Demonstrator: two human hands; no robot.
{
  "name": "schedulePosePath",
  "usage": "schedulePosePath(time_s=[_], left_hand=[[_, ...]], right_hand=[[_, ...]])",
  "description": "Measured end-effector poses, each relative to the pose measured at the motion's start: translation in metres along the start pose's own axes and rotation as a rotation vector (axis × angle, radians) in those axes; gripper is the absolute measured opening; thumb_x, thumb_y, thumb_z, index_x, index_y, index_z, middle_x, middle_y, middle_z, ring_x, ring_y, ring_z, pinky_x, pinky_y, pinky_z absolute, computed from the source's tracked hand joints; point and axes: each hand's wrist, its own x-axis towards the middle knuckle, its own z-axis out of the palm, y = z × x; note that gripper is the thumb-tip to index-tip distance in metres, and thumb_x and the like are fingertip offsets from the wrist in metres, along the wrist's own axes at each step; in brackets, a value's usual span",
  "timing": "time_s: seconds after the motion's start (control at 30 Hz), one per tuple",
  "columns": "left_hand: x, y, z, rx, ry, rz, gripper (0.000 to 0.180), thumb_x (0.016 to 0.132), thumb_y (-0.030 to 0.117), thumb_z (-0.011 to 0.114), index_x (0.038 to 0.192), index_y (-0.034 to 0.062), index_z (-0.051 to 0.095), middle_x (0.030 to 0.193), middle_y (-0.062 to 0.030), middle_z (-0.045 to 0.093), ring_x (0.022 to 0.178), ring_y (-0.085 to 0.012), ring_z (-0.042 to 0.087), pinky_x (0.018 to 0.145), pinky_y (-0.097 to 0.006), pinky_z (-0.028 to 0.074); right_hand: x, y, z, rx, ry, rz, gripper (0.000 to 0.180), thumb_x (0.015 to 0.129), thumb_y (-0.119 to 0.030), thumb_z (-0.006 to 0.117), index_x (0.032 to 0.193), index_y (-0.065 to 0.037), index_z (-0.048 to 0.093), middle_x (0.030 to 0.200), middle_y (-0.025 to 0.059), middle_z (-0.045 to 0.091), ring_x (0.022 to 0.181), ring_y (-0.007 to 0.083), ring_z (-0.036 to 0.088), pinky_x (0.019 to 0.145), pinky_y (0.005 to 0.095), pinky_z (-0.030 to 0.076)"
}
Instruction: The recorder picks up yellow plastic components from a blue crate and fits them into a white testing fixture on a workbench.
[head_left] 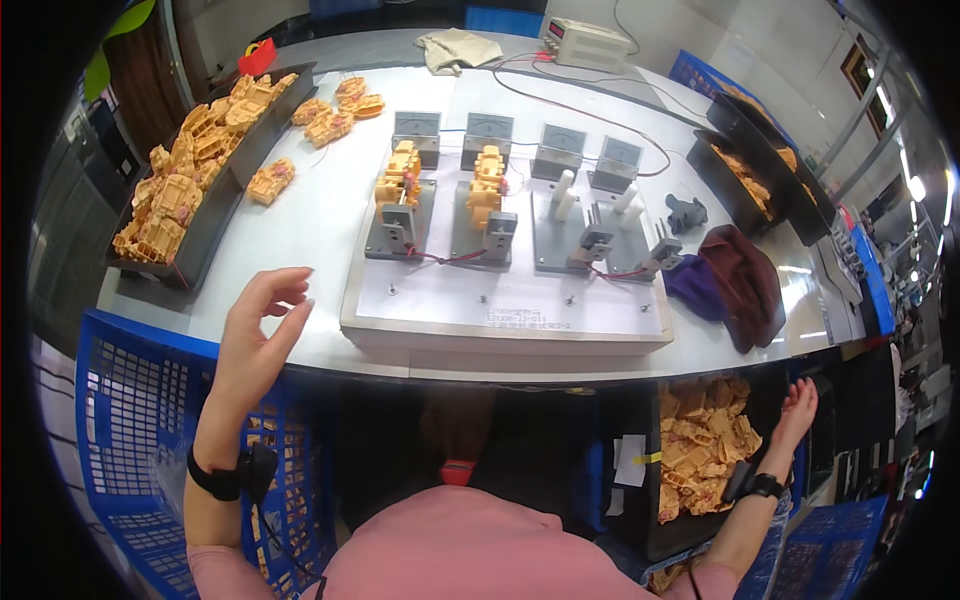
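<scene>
My left hand [265, 335] hovers over the table's front edge, left of the test fixture [510, 335]. Its thumb and fingers are apart, with nothing between them. My right hand [795, 412] is out at the right, beside the black bin [655, 545] of orange-yellow plastic parts [705, 450]. Its fingers are stretched out and appear to hold nothing. On the fixture, one yellow plastic gear housing [402, 170] sits on the far-left station and another yellow housing [487, 185] on the station beside it. The two right stations show bare white posts [565, 195]. Small panel meters [560, 150] stand behind the stations.
A long black tray [215, 215] heaped with yellow parts lies at the left, with several loose parts [330, 122] near it. Dark cloths [735, 285] and black trays [740, 180] are at the right. A power supply [585, 45] stands behind; a blue crate [130, 420] is lower left.
</scene>
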Motion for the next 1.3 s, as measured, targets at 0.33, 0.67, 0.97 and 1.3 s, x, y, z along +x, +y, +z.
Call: schedulePosePath(time_s=[0.33,0.67,0.97,1.3], left_hand=[[0.023,-0.033,0.035,-0.005,-0.262,0.009,0.012,0.092,0.013,0.071,0.098,0.0038,0.066,0.092,-0.0075,0.062,0.082,-0.0180,0.061,0.073,-0.030,0.049],[0.018,-0.048,0.040,-0.150,-0.256,-0.053,0.014,0.090,0.013,0.073,0.099,0.0041,0.067,0.096,-0.0062,0.062,0.089,-0.0160,0.062,0.076,-0.027,0.048],[0.040,-0.043,0.057,-0.027,-0.204,0.240,0.022,0.088,0.017,0.074,0.107,0.0055,0.071,0.097,-0.0078,0.063,0.091,-0.0236,0.061,0.086,-0.033,0.048],[0.043,-0.043,0.076,0.062,-0.050,0.333,0.005,0.087,0.009,0.072,0.090,0.0057,0.072,0.087,-0.0079,0.065,0.085,-0.0262,0.060,0.076,-0.036,0.048]], right_hand=[[-0.278,-0.107,0.239,-0.113,-0.856,-0.214,0.015,0.103,-0.013,0.062,0.111,-0.002,0.067,0.098,0.0042,0.068,0.091,0.0133,0.065,0.082,0.0268,0.052],[-0.365,-0.134,0.359,-0.337,-1.095,-0.876,0.013,0.089,-0.011,0.072,0.102,-0.007,0.071,0.097,0.0093,0.066,0.096,0.0299,0.061,0.087,0.0392,0.045],[-0.369,-0.122,0.366,-0.354,-1.087,-0.811,0.009,0.088,-0.009,0.072,0.097,-0.006,0.072,0.095,0.0080,0.065,0.095,0.0284,0.058,0.087,0.0367,0.045],[-0.370,-0.121,0.366,-0.357,-1.075,-0.742,0.010,0.087,-0.009,0.074,0.097,-0.007,0.073,0.096,0.0074,0.065,0.096,0.0276,0.058,0.087,0.0362,0.046]])
